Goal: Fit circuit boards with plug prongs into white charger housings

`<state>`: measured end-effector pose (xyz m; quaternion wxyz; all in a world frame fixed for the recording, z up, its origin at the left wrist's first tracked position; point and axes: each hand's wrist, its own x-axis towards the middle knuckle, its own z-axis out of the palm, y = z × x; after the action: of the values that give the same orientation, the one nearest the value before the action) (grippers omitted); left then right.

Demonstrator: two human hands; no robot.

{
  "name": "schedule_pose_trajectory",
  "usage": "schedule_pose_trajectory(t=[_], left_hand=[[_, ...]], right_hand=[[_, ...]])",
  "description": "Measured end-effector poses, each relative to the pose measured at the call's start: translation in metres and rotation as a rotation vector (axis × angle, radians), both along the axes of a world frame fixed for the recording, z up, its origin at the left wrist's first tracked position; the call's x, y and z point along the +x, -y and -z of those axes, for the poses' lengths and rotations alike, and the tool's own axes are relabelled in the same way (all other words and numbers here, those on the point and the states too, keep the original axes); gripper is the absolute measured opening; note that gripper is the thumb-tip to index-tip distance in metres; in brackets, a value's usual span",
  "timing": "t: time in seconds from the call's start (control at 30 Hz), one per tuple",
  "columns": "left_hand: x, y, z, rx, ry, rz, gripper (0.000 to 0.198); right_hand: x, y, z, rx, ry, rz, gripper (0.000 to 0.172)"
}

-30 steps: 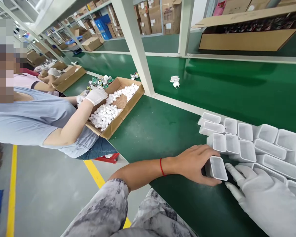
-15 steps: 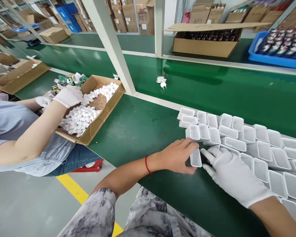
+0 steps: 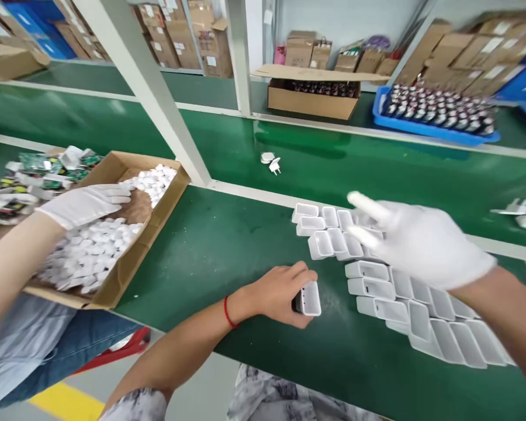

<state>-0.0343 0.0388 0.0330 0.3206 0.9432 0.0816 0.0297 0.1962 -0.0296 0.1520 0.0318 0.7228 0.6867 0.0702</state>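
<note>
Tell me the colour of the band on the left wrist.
Red band, seen in the head view.

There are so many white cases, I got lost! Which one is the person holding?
The lone case in the bare left hand, apart from the cluster on the green table; the gloved right hand holds none.

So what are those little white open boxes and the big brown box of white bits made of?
The white shell in the left hand looks like moulded plastic: thin even walls, smooth faint sheen, like the shells beside it. The brown box looks like matt corrugated cardboard, with folded flaps.

Cardboard box point(image 3: 166, 193) white parts, blue tray point(image 3: 433, 130), co-worker's glove point(image 3: 85, 203).
</note>
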Motion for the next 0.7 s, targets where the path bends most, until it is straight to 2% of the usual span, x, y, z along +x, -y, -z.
schedule_pose_trajectory(t=[0.07,0.13,0.23,0.3,0.4,0.53,0.7], left_hand=[[-0.001,0.005,0.006,0.065,0.035,0.025,0.054],[-0.004,0.007,0.011,0.111,0.084,0.047,0.054],[-0.007,0.006,0.014,0.166,0.148,0.082,0.059],[-0.008,0.003,0.014,0.203,0.146,0.105,0.061],[-0.009,0.001,0.01,0.241,0.147,0.139,0.062],[-0.009,0.001,0.008,0.259,0.188,0.125,0.062],[-0.01,0.004,0.013,0.27,0.224,0.077,0.062]], right_hand=[[-0.004,-0.041,-0.004,-0.055,0.124,0.06,0.068],[-0.008,-0.084,-0.001,-0.124,0.115,0.102,0.076],[-0.011,-0.147,0.012,-0.177,-0.226,0.201,0.081],[-0.013,-0.185,0.022,-0.191,-0.416,0.26,0.078],[-0.019,-0.233,0.037,-0.188,-0.453,0.321,0.075],[-0.03,-0.275,0.06,-0.194,-0.359,0.452,0.075],[-0.029,-0.294,0.087,-0.205,-0.211,0.503,0.04]])
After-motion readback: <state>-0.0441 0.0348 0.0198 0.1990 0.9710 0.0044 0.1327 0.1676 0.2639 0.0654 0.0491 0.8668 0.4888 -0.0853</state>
